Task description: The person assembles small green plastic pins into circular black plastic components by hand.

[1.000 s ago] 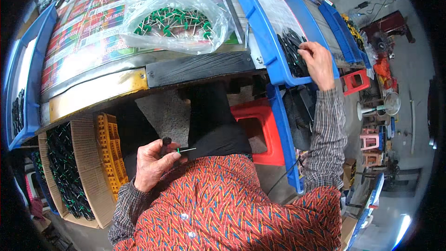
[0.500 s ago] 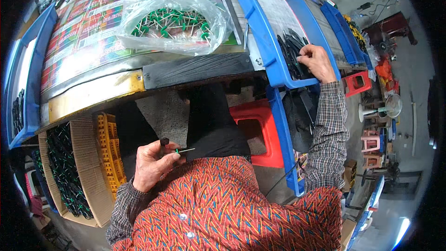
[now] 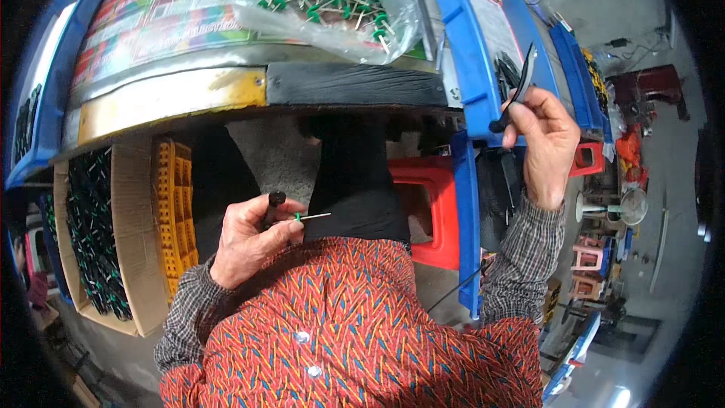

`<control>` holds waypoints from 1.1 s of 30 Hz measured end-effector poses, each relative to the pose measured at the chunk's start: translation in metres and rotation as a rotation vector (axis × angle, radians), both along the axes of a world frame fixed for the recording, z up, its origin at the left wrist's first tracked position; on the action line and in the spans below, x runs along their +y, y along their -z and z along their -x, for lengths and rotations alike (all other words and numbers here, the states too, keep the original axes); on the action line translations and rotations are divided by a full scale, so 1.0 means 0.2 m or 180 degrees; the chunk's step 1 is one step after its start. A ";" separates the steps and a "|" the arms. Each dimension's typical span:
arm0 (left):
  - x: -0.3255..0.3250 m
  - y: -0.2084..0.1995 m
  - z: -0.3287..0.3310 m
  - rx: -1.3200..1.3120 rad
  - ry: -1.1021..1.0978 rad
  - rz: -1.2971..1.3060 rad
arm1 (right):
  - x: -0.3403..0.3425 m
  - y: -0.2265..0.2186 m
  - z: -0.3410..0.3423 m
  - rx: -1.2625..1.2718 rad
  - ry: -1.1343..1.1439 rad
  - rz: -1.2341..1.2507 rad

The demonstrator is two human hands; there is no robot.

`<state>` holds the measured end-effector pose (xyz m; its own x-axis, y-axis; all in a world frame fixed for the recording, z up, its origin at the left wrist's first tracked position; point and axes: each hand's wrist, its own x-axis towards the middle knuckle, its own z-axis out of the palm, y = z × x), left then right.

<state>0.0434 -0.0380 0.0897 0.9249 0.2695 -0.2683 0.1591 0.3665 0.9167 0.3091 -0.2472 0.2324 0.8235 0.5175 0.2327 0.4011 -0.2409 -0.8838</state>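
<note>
One curved strip (image 3: 523, 83), slim metallic pin (image 3: 316, 216)

Dark piece (image 3: 276, 199) part-hidden in left hand (image 3: 255, 240)

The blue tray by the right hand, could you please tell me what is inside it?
The blue tray holds black pieces and a pale sheet. The right hand, holding a curved black piece, covers part of the near end, so whatever lies there is hidden.
</note>
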 end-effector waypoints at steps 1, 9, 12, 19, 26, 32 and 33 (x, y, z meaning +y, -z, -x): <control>0.01 -0.02 0.00 0.0087 0.0001 0.0140 | 0.02 0.03 0.04 0.0232 -0.0095 -0.0044; 0.06 -0.07 0.06 0.0102 -0.0131 -0.0023 | 0.19 0.36 0.31 0.1535 -0.0847 -0.0026; 0.07 -0.06 0.07 -0.0007 -0.0220 -0.0019 | 0.24 0.47 0.37 0.1904 -0.1097 -0.0281; 0.07 -0.02 0.06 -0.0076 -0.0403 0.0332 | 0.31 0.64 0.47 0.2697 -0.1405 -0.0683; 0.09 0.01 0.03 -0.0113 -0.0457 0.0294 | 0.35 0.77 0.51 0.2937 -0.1600 -0.1048; 0.10 0.05 0.01 -0.0059 -0.0527 0.0315 | 0.38 0.83 0.52 0.3274 -0.1660 -0.1170; 0.10 0.05 0.01 -0.0008 -0.0487 0.0381 | 0.39 0.84 0.52 0.3278 -0.1688 -0.1186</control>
<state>0.0421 -0.0178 0.0790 0.8764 0.3732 -0.3046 0.0909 0.4928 0.8654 0.2057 -0.1691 0.0642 0.4170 0.8868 -0.1990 -0.5575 0.0766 -0.8266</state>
